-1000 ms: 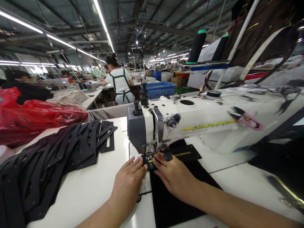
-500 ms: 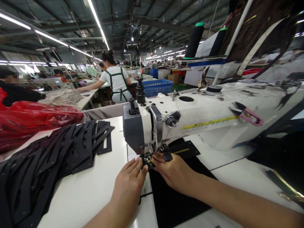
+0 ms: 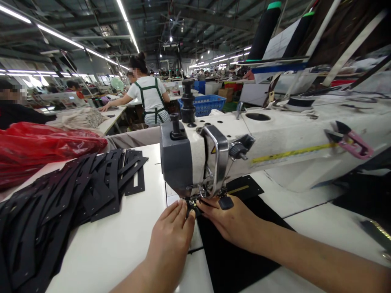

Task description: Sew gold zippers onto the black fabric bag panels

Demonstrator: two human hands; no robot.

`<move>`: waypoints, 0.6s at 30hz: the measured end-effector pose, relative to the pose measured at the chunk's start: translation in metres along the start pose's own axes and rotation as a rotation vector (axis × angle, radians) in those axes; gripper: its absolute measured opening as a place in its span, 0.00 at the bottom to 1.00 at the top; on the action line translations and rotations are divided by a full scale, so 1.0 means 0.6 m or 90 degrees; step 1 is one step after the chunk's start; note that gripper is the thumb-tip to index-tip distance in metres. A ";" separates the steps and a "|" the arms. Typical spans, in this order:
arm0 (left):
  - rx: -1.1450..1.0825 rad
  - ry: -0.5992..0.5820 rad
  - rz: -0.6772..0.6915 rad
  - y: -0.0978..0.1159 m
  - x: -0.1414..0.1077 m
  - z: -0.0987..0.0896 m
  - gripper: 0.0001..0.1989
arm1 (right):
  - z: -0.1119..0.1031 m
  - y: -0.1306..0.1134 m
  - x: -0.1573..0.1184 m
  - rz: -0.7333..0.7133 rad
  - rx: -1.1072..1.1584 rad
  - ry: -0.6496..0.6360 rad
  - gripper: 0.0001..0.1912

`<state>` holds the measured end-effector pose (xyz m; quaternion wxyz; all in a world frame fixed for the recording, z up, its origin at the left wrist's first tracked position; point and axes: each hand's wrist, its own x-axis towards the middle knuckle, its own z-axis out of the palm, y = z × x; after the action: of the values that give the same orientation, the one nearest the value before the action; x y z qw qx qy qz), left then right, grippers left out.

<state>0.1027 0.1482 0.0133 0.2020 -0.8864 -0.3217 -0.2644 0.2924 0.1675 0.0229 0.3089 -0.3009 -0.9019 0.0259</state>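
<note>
A black fabric piece [image 3: 235, 252] lies on the machine bed, with its near part hanging toward me. Its far end passes under the head of a white sewing machine [image 3: 195, 162]. Close to the presser foot, my left hand [image 3: 172, 234] has its fingers together and thumb at the edge of the black work. From the other side my right hand [image 3: 233, 219] grips the work, fingertips beside the foot and partly behind a dark machine part. Small gold-coloured bits show between the fingertips. Behind my right hand lies a black slotted panel [image 3: 252, 185] with a gold strip in its slot.
Black slotted strips [image 3: 100, 195] are piled on the left of the table, beside a red plastic bag [image 3: 45, 148]. Pink-handled thread snips [image 3: 356, 146] rest on the machine arm. A gold zipper [image 3: 380, 230] lies at right. Ahead, a co-worker [image 3: 149, 99] stands near a blue basket [image 3: 207, 106].
The view has shifted slightly, so the machine appears larger and further right. Both hands stay at the presser foot on the black fabric, with little visible movement against the machine.
</note>
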 end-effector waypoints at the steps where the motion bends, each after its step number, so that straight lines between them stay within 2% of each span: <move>1: 0.000 0.004 0.005 -0.001 0.001 0.000 0.19 | 0.000 -0.001 0.001 -0.004 0.001 0.007 0.11; 9: 0.012 -0.025 0.023 -0.009 0.009 -0.005 0.18 | -0.002 -0.002 0.010 0.012 -0.032 0.010 0.12; 14: -0.007 -0.033 -0.005 -0.007 0.009 -0.002 0.14 | -0.001 -0.003 0.012 -0.009 -0.027 0.036 0.14; 18: -0.025 -0.045 -0.026 -0.007 0.008 0.000 0.11 | -0.004 -0.006 0.016 0.010 -0.028 0.009 0.15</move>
<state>0.1032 0.1533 0.0168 0.1674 -0.8922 -0.3418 -0.2430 0.2857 0.1696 0.0306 0.3082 -0.3146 -0.8978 0.0061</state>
